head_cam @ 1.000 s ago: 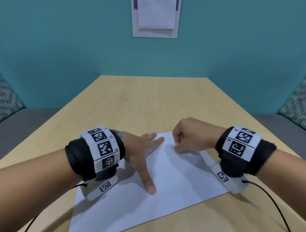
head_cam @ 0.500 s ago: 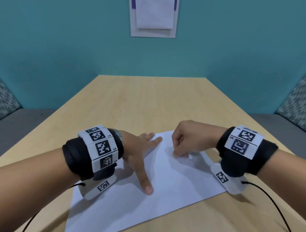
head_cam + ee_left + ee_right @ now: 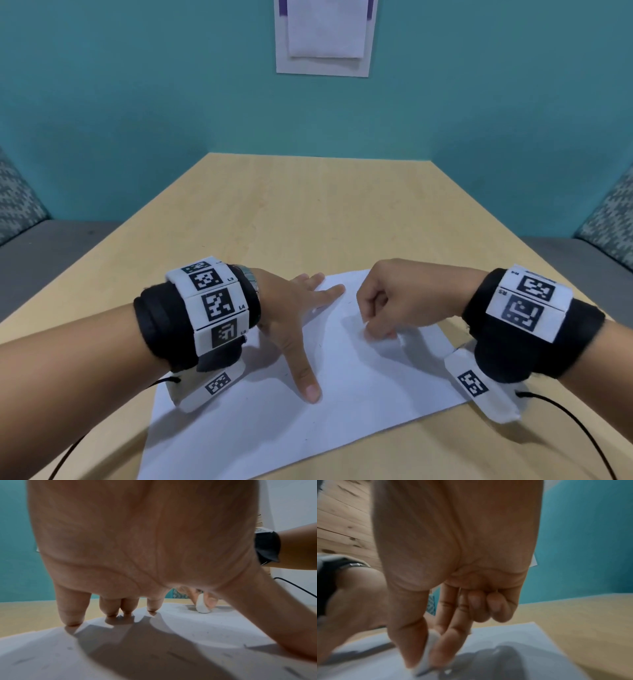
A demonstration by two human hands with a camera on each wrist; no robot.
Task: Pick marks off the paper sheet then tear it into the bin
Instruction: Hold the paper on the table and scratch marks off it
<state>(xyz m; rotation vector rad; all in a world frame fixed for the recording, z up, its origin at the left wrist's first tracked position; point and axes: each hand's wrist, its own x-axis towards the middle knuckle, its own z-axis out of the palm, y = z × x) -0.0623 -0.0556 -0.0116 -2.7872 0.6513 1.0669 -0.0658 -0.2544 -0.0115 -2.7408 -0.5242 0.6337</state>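
Observation:
A white paper sheet (image 3: 342,387) with faint grey pencil marks lies on the wooden table (image 3: 308,212). My left hand (image 3: 298,318) rests flat on the sheet's left part, fingers spread, thumb stretched toward me. My right hand (image 3: 383,308) pinches a small white eraser (image 3: 202,605) between thumb and two fingers, its end pressed on the sheet's far right part; the other fingers are curled. In the right wrist view the eraser (image 3: 428,654) looks blurred against the paper sheet (image 3: 513,642). No bin is in view.
A teal wall stands behind the table, with a white paper holder (image 3: 323,37) hung on it. Grey benches with patterned cushions (image 3: 613,219) flank the table. Thin black cables (image 3: 579,431) trail from both wrist bands.
My right hand has shifted slightly toward me along the sheet with the eraser. The left hand stays pressed on the paper.

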